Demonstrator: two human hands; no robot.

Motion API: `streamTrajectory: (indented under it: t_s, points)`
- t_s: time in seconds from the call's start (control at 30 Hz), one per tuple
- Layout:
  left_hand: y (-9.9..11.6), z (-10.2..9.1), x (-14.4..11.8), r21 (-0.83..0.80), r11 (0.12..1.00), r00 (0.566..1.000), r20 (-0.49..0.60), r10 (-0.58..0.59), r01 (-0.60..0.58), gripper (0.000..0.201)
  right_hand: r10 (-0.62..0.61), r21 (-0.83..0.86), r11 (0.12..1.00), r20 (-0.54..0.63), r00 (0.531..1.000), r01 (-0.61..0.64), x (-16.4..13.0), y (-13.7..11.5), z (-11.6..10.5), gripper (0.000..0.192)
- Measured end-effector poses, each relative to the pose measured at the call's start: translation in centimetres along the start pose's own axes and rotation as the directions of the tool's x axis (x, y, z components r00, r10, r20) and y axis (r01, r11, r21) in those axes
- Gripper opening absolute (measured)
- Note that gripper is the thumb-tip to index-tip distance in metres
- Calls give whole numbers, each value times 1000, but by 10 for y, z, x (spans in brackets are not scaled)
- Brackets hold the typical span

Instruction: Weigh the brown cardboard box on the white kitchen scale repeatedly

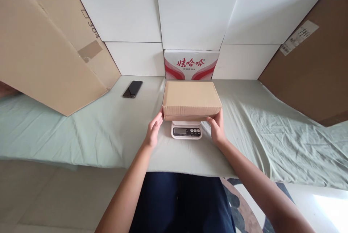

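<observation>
2 hands on it: left hand point(153, 130) and right hand point(216, 128) cupped the cardboard box's point(191, 99) near corners, fingers loosely open, as it sat on the kitchen scale point(186, 130). weighing step, i'd guess; letting go cleanly seemed needed.

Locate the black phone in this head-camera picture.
The phone lies flat on the pale green sheet, left of the brown box on the scale, near the big cardboard sheet's lower edge.

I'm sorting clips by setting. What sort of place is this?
Probably a home parcel-packing corner, not a warehouse. A small brown carton sits on a digital scale, steadied by the left hand and right hand, on a sheet-covered surface walled with cardboard boxes.
</observation>
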State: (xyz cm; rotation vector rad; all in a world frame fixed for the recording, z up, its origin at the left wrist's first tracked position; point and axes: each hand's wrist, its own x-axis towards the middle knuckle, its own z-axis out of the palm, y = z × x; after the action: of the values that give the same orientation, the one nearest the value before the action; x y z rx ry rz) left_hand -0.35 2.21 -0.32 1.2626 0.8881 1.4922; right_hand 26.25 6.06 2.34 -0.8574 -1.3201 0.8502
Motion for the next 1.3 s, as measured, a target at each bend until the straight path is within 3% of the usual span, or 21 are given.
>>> streamTrajectory:
  t_s: [0.5, 0.9, 1.07, 1.17, 1.3]
  points:
    - [1, -2, -6, 8, 999, 997, -59, -48, 49, 87, 19, 11, 1000, 17, 1000, -19, -3, 0, -1, 64]
    - [8, 1, -7, 21, 999, 999, -40, -35, 36, 87, -18, -42, 999, 26, 1000, 19, -7, -6, 5, 68]
    - [10, 2, -7, 29, 999, 999, -48, -12, 13, 81, -23, -31, 999, -132, 991, 19, -5, 6, -3, 69]
    - [11, 2, -5, 15, 999, 998, -49, 35, -34, 77, 67, 48, 997, -228, 971, -57, 1, 11, -10, 66]
    - [12, 3, -2, 14, 998, 996, -62, 61, -60, 76, 185, 157, 977, -267, 946, -147, 10, 13, -15, 62]
